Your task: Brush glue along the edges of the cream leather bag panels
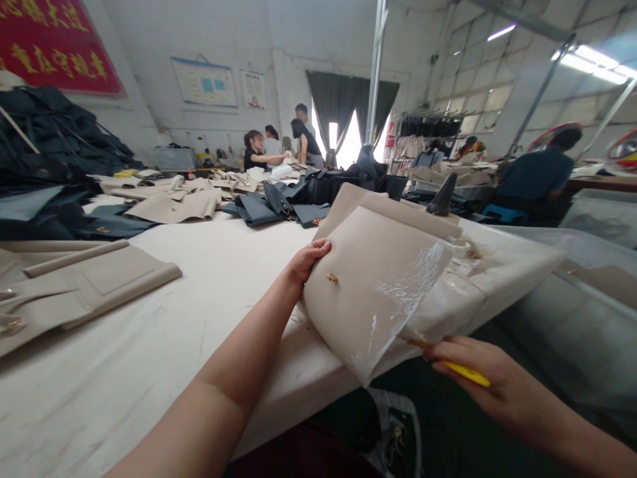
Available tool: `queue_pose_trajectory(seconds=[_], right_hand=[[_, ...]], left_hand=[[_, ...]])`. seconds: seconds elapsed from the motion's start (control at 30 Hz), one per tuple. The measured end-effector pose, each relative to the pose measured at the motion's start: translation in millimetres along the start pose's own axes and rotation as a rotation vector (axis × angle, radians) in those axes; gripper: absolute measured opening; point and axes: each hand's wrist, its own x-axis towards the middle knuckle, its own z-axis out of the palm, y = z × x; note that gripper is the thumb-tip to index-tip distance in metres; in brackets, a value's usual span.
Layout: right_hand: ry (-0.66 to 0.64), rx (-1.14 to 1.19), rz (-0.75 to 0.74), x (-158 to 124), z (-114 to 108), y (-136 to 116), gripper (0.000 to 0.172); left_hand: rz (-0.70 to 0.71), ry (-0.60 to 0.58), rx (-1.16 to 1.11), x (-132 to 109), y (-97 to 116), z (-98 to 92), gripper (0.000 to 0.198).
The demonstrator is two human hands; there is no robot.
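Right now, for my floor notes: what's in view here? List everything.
bag panel: 1, beige, held up at the table edge, clear film on it
clasp: 1, gold, on the panel
pen: 1, yellow, tip near the panel's lower edge
table: 1, white, below the panel
beige pieces: several, on the table's left and far side
navy pieces: several, mid-table
dark stack: 1, navy, far left
banner: 1, red and gold, upper left wall
co-workers: several, far end
seated co-worker: 1, dark blue top, right
left hand: 1, gripping the panel
right hand: 1, holding the pen
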Motion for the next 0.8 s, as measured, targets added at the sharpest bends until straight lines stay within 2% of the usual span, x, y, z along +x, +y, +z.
queue_pose_trajectory(seconds=[0.1,0.17,0.37,0.53,0.7,0.8], right_hand=[[-0.016,0.076,0.029,-7.8,1.4,-10.0,0.023],[0.032,0.116,0.079,-9.8,2.7,-9.6,0.025],[0.4,0.212,0.387,-3.1,10.0,-2.6,0.038],[0.372,0.38,0.504,1.5,10.0,-6.2,0.047],[0.498,0.499,0.577,-3.3,7.8,3.7,0.054],[0.426,0.577,0.586,-4.5,15.6,5.5,0.055]], left_hand=[[0.018,-0.005,-0.004,-0.5,1.0,-0.7,0.035],[0.023,-0.003,-0.003,-1.4,1.3,-1.0,0.038],[-0.011,0.001,0.016,-7.3,2.3,-3.7,0.033],[-0.021,0.023,0.039,-11.1,2.4,-9.0,0.033],[-0.029,0.009,0.055,-13.7,0.2,-10.6,0.034],[-0.033,0.026,0.057,-15.4,-0.5,-12.6,0.04]])
